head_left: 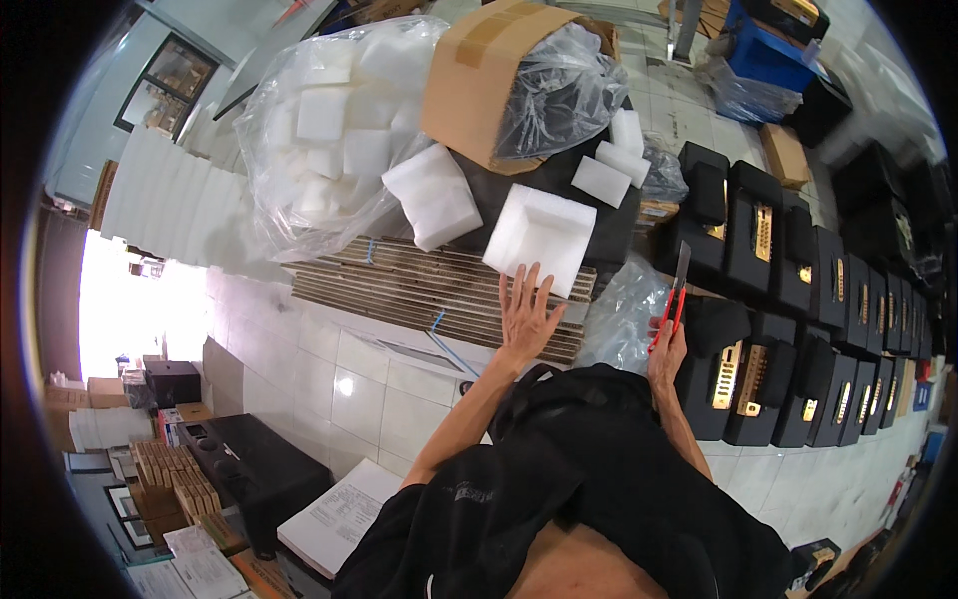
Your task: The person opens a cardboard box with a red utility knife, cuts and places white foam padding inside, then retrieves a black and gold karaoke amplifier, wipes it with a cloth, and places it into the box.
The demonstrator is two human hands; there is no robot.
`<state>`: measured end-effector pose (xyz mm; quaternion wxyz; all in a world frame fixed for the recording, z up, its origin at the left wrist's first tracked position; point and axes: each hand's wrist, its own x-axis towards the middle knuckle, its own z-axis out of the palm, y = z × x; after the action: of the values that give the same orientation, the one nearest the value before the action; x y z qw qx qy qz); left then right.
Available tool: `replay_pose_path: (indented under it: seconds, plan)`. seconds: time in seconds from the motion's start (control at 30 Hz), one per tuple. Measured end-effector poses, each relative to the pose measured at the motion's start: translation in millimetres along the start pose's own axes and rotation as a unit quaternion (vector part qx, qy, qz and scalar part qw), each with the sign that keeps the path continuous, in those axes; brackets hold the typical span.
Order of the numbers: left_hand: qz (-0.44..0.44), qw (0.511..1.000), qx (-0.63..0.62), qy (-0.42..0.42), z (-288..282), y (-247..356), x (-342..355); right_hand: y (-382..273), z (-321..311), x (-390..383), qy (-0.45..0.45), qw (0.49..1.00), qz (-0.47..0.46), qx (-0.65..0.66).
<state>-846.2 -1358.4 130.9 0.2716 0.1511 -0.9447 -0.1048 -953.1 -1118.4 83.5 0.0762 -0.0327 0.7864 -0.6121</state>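
My left hand point(529, 317) has its fingers spread, and the fingertips rest at the near edge of a white foam block point(544, 230) with a stepped recess. In my right hand point(667, 355) is a utility knife point(682, 268) with a red handle; its grey blade is out and points away from me. A second white foam piece point(434, 196) lies left of the block, and smaller foam pieces point(602, 182) sit to its right. Under the foam is a stack of flattened cardboard sheets point(419, 292), partly below a black surface.
A clear bag of foam blocks point(334, 130) stands at the far left beside an open cardboard box point(474, 75) lined with plastic. Crumpled clear plastic point(627, 317) hangs near my right hand. Rows of black cases point(750, 225) with gold panels line the right. White sheets point(175, 215) lean at left.
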Motion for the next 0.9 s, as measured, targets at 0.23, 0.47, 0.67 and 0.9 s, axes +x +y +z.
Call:
replay_pose_path:
  seconds: [0.23,0.47,0.67,0.9]
  plan:
    - [-0.155,0.968,0.007,0.197,-18,-8,26,-5,14,-3,-0.041,0.998,0.008,0.036]
    - [-0.227,0.97,-0.082,0.041,-33,-52,62,-15,24,3,-0.071,0.996,-0.016,0.06]
    - [-0.049,0.996,-0.07,-0.04,-56,-59,101,-24,18,2,-0.069,0.995,-0.014,0.067]
    - [0.055,0.996,-0.03,-0.063,-38,-50,146,-58,34,4,-0.127,0.988,-0.058,0.068]
